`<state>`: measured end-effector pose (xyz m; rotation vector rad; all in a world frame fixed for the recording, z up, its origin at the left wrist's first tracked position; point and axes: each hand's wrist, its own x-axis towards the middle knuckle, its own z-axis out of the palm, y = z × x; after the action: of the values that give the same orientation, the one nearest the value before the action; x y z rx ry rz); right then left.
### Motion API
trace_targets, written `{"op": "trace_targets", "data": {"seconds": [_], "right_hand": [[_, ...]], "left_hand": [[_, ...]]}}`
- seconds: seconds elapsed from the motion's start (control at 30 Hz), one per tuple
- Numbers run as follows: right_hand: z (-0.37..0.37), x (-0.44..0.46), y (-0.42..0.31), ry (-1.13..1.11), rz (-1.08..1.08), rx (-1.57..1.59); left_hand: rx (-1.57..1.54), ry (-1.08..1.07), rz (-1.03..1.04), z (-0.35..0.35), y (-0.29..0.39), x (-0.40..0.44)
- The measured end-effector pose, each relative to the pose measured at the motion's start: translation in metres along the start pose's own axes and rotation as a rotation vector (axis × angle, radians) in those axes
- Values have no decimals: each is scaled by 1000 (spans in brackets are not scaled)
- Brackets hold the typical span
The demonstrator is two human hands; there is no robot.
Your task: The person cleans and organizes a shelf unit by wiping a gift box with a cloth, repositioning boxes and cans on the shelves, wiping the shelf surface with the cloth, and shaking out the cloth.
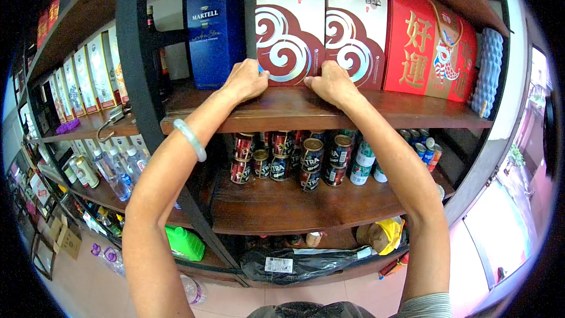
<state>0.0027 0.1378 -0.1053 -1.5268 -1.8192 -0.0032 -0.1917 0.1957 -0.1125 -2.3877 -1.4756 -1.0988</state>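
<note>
A tall white and maroon gift box [289, 35] with silver swirls stands upright on the upper wooden shelf. At its lower left corner is my left hand [247, 80], fingers curled and closed against the box edge. A small bit of blue shows by those fingers; I cannot make out what it is. My right hand [332, 84] closes on the lower right corner, thumb toward the box front. A matching white and maroon box [355, 29] stands close on the right, partly behind that hand. Left of my left hand is a blue Martell box [207, 41].
A red gift box [429, 47] and a blue bumpy roll [487, 73] stand at the right end of the shelf. Stacked drink cans [312, 156] fill part of the shelf below. A black shelf post [136, 41] rises at left. Below are a green jug [185, 243] and black plastic wrap [323, 264].
</note>
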Motion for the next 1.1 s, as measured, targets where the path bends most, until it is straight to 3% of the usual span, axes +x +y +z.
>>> {"op": "trace_targets", "data": {"seconds": [0.37, 0.57, 0.83, 0.9, 1.1], "right_hand": [[5, 15, 11, -13, 101, 155], [-1, 10, 5, -73, 52, 51], [-5, -4, -8, 117, 13, 58], [-8, -7, -7, 122, 41, 103], [-36, -2, 33, 444, -86, 107]], "left_hand": [[-56, -35, -44, -2, 4, -3], [-94, -96, -40, -17, 19, -12], [-66, -104, -24, -8, 8, -2], [-43, -23, -49, -4, 9, -3], [-65, 150, -186, -6, 12, -8]]}}
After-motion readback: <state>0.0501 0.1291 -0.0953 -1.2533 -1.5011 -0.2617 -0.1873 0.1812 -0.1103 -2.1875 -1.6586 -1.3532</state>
